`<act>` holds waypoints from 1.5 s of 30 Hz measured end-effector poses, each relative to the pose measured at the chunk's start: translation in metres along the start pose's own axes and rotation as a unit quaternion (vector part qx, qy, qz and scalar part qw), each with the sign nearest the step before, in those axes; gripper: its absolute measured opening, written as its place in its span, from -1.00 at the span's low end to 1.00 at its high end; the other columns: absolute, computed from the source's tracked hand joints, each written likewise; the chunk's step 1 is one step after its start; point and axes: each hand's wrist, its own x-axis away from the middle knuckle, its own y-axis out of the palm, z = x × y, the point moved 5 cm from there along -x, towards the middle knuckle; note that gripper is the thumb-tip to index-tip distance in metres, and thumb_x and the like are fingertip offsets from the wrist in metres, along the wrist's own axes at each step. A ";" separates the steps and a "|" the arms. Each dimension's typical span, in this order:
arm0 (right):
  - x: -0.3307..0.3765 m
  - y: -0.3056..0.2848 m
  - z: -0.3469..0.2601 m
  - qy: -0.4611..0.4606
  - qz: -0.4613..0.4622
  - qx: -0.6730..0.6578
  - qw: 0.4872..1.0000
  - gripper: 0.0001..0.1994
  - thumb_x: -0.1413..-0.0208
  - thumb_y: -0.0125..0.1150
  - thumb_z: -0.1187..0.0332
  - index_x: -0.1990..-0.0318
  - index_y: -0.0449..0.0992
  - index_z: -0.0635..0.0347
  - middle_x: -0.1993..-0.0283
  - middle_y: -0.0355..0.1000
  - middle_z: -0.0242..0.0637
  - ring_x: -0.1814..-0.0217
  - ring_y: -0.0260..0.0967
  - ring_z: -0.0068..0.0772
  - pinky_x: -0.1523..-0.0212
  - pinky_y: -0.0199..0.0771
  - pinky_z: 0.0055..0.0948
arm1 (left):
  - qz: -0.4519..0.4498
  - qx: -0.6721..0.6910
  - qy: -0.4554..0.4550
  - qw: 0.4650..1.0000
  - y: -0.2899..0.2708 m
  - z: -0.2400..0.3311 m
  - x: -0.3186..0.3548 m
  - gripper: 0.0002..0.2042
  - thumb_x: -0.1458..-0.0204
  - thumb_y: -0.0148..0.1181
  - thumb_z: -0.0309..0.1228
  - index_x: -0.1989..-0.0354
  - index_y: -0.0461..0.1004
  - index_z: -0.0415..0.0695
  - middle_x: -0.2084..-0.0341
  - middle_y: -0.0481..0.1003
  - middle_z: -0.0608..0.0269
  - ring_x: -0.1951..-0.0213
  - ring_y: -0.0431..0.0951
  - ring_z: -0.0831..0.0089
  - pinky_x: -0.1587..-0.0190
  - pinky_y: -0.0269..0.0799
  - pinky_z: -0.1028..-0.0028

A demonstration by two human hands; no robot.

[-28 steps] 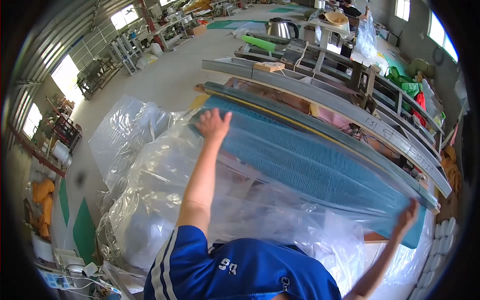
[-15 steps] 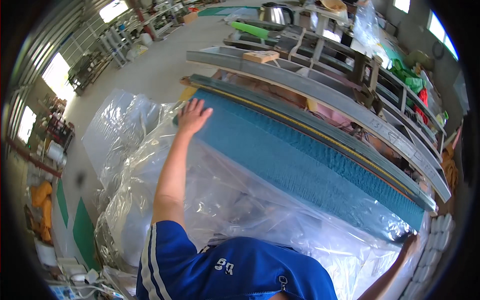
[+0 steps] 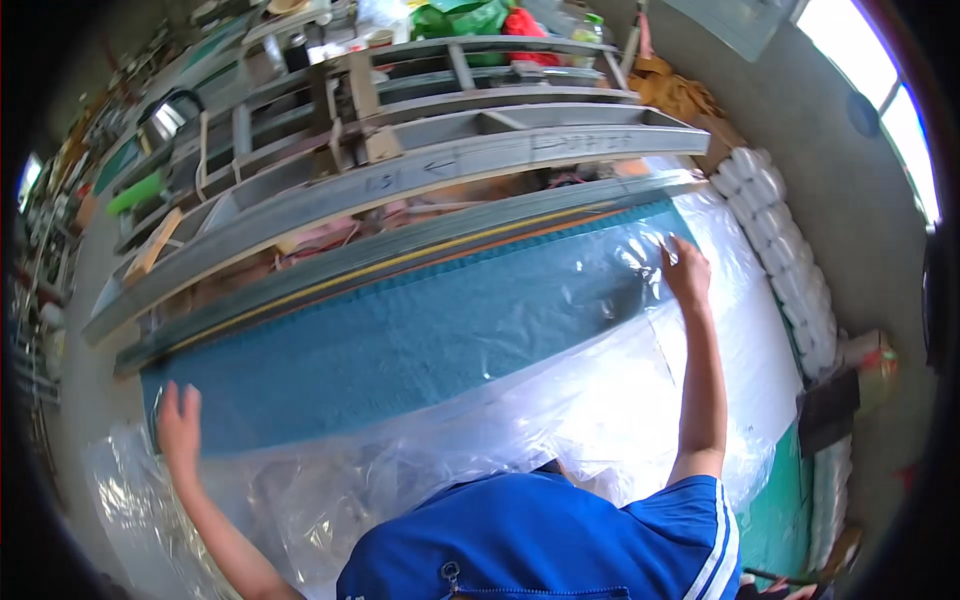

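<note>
A long blue textured panel (image 3: 400,340) lies tilted across the view, partly wrapped in clear plastic sheeting (image 3: 560,420). My left hand (image 3: 178,425) rests flat on the panel's left end, fingers spread, touching the plastic there. At the panel's right end my right hand (image 3: 688,272) presses on the plastic film that covers that end; whether it pinches the film is unclear. My blue shirt (image 3: 560,540) fills the lower middle and hides the near edge of the sheeting.
Behind the panel lie long grey metal frames and beams (image 3: 430,160). A stack of white rolls (image 3: 790,260) runs down the right side by the wall. Green and red bags (image 3: 480,18) sit at the top. A concrete floor (image 3: 80,390) shows at the left.
The view has swung to the right. My right hand has moved up onto the panel's right end, over the plastic. My left hand stays on the left end.
</note>
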 end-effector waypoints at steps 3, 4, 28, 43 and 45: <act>0.016 0.030 0.006 0.005 -0.105 0.067 0.992 -0.32 -0.08 -0.13 -0.20 -0.26 0.13 0.01 -0.36 -0.01 -0.20 -0.42 -0.17 -0.14 -0.27 -0.21 0.22 | -0.009 -0.114 0.018 0.993 0.035 0.023 0.012 -0.38 -0.10 -0.13 0.07 -0.24 0.14 -0.07 -0.23 0.13 0.09 -0.25 0.09 0.07 -0.24 0.00 0.20; 0.007 0.037 0.014 -0.022 -0.073 0.045 0.996 -0.31 -0.09 -0.17 -0.23 -0.28 0.09 -0.01 -0.38 -0.06 -0.22 -0.44 -0.23 -0.16 -0.29 -0.26 0.20 | 0.043 -0.181 0.028 0.982 0.042 0.028 0.011 -0.35 -0.10 -0.18 0.12 -0.27 0.08 -0.03 -0.27 0.07 0.13 -0.28 0.02 0.08 -0.26 -0.06 0.16; 0.300 -0.067 -0.157 -0.449 -0.305 -0.440 0.716 -0.76 0.19 0.07 0.55 0.26 0.37 0.26 0.40 0.33 -0.03 0.34 0.34 0.06 0.36 0.37 -0.19 | 0.000 -0.061 0.245 0.967 0.068 0.179 0.064 -0.39 -0.07 -0.14 0.12 -0.25 0.14 0.07 -0.29 0.04 0.23 -0.31 -0.04 0.14 -0.28 -0.21 0.08; 0.181 -0.271 0.020 -0.096 0.563 -0.091 0.816 -0.55 0.03 -0.13 0.70 -0.02 0.49 0.15 0.39 0.24 -0.35 0.40 0.19 -0.49 0.40 0.25 -0.57 | -0.688 0.401 0.357 0.488 0.011 0.310 0.249 -0.36 0.04 0.06 0.16 0.02 0.42 -0.20 0.15 0.50 0.02 0.02 0.46 0.19 -0.02 0.33 0.28; 0.180 -0.262 0.027 -0.085 0.558 -0.048 0.824 -0.53 0.03 -0.13 0.70 -0.03 0.48 0.12 0.39 0.23 -0.34 0.37 0.20 -0.48 0.39 0.26 -0.57 | -0.682 0.575 0.230 0.388 0.006 0.308 0.245 -0.43 0.01 0.10 0.07 0.05 0.44 -0.22 0.23 0.53 0.02 0.07 0.50 0.20 0.00 0.34 0.29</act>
